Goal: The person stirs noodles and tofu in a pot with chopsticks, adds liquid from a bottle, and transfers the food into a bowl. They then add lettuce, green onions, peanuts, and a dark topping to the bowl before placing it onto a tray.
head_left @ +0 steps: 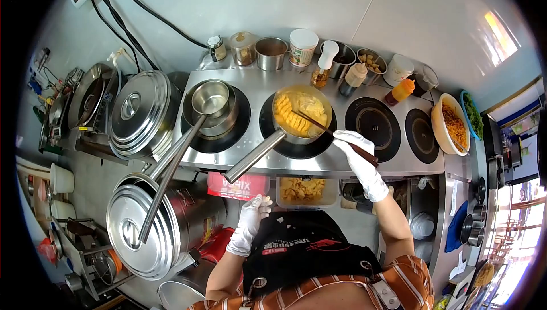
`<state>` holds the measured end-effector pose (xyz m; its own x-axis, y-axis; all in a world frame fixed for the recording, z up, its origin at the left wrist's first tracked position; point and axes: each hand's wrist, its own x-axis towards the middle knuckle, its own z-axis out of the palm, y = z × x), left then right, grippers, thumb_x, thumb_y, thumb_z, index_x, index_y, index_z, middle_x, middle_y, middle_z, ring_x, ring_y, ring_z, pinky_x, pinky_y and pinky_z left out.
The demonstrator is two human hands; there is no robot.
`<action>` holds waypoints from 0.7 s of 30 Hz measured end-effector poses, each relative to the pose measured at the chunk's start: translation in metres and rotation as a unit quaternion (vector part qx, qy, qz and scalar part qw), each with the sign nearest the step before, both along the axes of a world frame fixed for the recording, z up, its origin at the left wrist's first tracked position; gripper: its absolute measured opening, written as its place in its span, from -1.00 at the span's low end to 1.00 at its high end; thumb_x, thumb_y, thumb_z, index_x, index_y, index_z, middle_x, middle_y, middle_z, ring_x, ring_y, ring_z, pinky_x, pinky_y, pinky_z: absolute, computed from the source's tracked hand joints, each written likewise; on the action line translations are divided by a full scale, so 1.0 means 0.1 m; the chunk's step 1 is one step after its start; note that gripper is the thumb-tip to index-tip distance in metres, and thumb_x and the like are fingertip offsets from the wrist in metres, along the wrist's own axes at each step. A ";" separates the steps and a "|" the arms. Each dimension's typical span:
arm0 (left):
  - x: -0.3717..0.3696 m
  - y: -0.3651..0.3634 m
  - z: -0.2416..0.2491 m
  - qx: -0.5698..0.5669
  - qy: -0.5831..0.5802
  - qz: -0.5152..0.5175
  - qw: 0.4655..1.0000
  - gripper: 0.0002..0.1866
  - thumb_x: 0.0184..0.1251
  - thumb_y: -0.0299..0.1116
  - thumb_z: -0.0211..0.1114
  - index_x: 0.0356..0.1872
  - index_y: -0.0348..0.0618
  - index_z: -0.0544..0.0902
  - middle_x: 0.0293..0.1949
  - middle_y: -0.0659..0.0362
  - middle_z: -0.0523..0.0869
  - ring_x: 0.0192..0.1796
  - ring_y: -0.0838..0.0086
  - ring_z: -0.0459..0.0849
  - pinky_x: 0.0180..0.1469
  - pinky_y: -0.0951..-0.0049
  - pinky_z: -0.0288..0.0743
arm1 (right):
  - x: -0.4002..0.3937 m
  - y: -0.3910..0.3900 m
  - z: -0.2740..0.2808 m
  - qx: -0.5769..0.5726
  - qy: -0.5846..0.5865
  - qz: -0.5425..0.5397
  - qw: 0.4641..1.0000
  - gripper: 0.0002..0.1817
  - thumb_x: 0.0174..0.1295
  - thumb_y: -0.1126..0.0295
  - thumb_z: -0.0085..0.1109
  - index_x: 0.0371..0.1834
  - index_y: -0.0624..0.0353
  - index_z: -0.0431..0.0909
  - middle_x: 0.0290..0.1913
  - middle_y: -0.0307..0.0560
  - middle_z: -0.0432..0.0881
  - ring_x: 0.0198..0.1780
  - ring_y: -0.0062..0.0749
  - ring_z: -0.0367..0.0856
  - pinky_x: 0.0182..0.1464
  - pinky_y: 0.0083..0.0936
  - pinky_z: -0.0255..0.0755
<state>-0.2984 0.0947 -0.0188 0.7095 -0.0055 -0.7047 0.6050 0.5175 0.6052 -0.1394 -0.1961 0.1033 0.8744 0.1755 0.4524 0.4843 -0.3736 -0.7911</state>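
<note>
My right hand [360, 159], in a white glove, is closed around dark chopsticks [319, 126]. Their tips reach into a long-handled pot [284, 133] on the second hob. Inside that pot, a wavy yellow block of noodles [289, 117] lies in yellowish liquid beside a paler, softer mass [312, 107]. My left hand [252, 219], also gloved, is low at the counter's front edge, its fingers pinched at the lower edge of a red packet [238, 185] with white lettering. Just right of the packet, below the counter, is a clear tub of yellowish pieces [302, 191].
On the left hob [242, 119] stand stacked saucepans [211, 98] with handles jutting forward. Two dark hobs [373, 129] lie to the right. Bottles [354, 78] and tins [271, 54] line the back. Large lidded stockpots [142, 113] fill the left; a food bowl [452, 125] is far right.
</note>
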 end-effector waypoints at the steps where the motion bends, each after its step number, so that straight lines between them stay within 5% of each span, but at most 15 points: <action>1: 0.00 0.00 0.02 0.000 0.001 -0.002 1.000 -0.67 0.50 -0.15 0.10 -0.13 -0.23 0.64 -0.27 0.13 0.75 -0.41 0.55 0.62 -0.33 0.57 0.50 | -0.01 -0.04 0.04 0.000 0.001 -0.002 1.000 -0.89 0.10 0.57 0.33 -0.28 0.29 0.70 -0.20 -0.05 0.73 -0.12 -0.36 0.69 0.00 -0.50 0.53; 3: 0.00 -0.02 0.03 0.002 -0.002 -0.010 1.000 -0.68 0.50 -0.16 0.09 -0.13 -0.23 0.64 -0.26 0.14 0.75 -0.40 0.54 0.62 -0.32 0.56 0.50 | -0.06 -0.16 0.22 0.048 0.073 -0.072 0.994 -0.89 0.10 0.58 0.32 -0.29 0.29 0.70 -0.20 -0.05 0.73 -0.14 -0.36 0.68 0.00 -0.49 0.53; 8: -0.07 0.02 -0.09 0.033 0.021 -0.022 0.999 -0.67 0.50 -0.16 0.09 -0.11 -0.23 0.64 -0.25 0.14 0.75 -0.41 0.54 0.63 -0.32 0.56 0.51 | -0.14 -0.24 0.53 0.061 0.002 -0.136 0.989 -0.94 0.13 0.62 0.27 -0.33 0.34 0.68 -0.27 -0.03 0.71 -0.20 -0.37 0.67 -0.05 -0.52 0.52; 16: -0.09 0.05 -0.13 0.036 0.036 -0.034 0.998 -0.66 0.49 -0.14 0.10 -0.10 -0.24 0.64 -0.26 0.14 0.75 -0.42 0.56 0.63 -0.34 0.57 0.51 | -0.16 -0.07 0.08 0.047 0.004 -0.001 0.999 -0.89 0.09 0.63 0.32 -0.29 0.33 0.68 -0.22 -0.02 0.72 -0.16 -0.39 0.68 -0.03 -0.51 0.54; 19: -0.09 0.03 -0.14 0.036 0.035 -0.027 0.998 -0.65 0.49 -0.14 0.11 -0.10 -0.25 0.64 -0.27 0.14 0.75 -0.43 0.57 0.63 -0.36 0.59 0.50 | -0.08 -0.26 0.04 0.064 0.060 -0.099 0.991 -0.88 0.09 0.60 0.32 -0.27 0.32 0.69 -0.21 -0.02 0.72 -0.14 -0.39 0.68 -0.02 -0.52 0.52; 21: -0.08 0.04 -0.18 0.038 0.031 -0.027 0.998 -0.66 0.49 -0.14 0.10 -0.11 -0.24 0.64 -0.27 0.15 0.75 -0.44 0.58 0.63 -0.37 0.59 0.50 | -0.12 -0.26 0.10 0.076 0.068 -0.070 0.992 -0.88 0.09 0.60 0.32 -0.28 0.31 0.69 -0.22 -0.03 0.72 -0.15 -0.40 0.68 -0.01 -0.54 0.52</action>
<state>-0.3067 0.0989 -0.0365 0.6649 0.0136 -0.7468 0.6678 0.4371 0.6025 -0.1511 -0.2221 0.1138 0.9403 -0.0134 0.3400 0.3205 -0.3006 -0.8983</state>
